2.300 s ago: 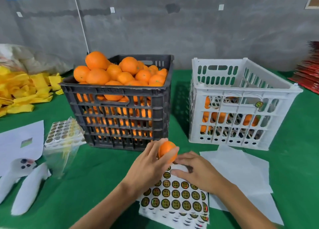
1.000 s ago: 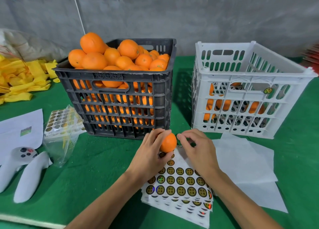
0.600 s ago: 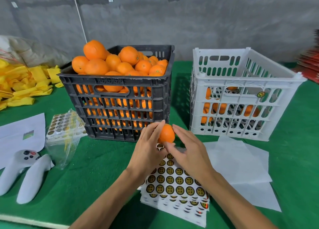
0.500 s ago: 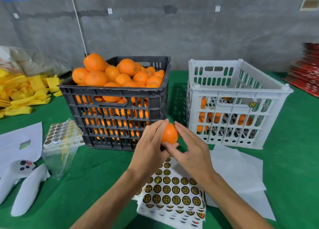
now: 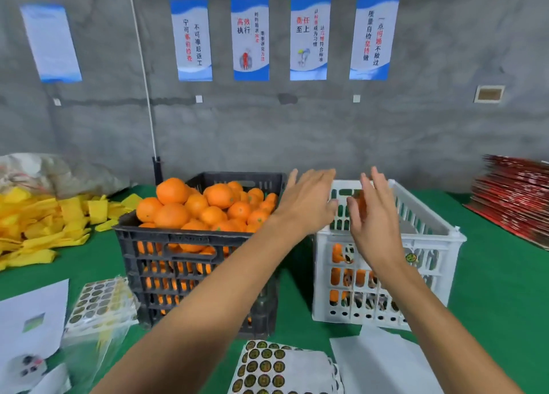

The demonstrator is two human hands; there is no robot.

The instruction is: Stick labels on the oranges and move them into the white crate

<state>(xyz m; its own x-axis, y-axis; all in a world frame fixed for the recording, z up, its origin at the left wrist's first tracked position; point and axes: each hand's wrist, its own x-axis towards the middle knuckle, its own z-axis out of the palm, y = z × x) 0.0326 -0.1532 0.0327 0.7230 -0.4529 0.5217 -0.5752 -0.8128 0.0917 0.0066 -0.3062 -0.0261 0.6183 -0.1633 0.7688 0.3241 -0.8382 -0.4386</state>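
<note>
Small round orange (image 5: pixel 358 208), blurry, now falling over white plastic crate (image 5: pixel 439 245); let go by left hand (image 5: pixel 309 206) and right hand (image 5: pixel 372 215), fingers spread, holding nothing. One more done.

Even, soft indoor light; hands perhaps motion-blurred, edges bowed by the wide lens.

The white crate (image 5: pixel 386 257) is open on top, with room inside above the few oranges at its bottom. Both hands, left (image 5: pixel 309 203) and right (image 5: pixel 374 215), hover at its near-left rim with fingers spread. The black crate (image 5: pixel 196 263) stands just beside on the left, heaped above its rim. Sticker sheets (image 5: pixel 273 370) and white paper (image 5: pixel 383 361) cover the cloth in front.
</note>
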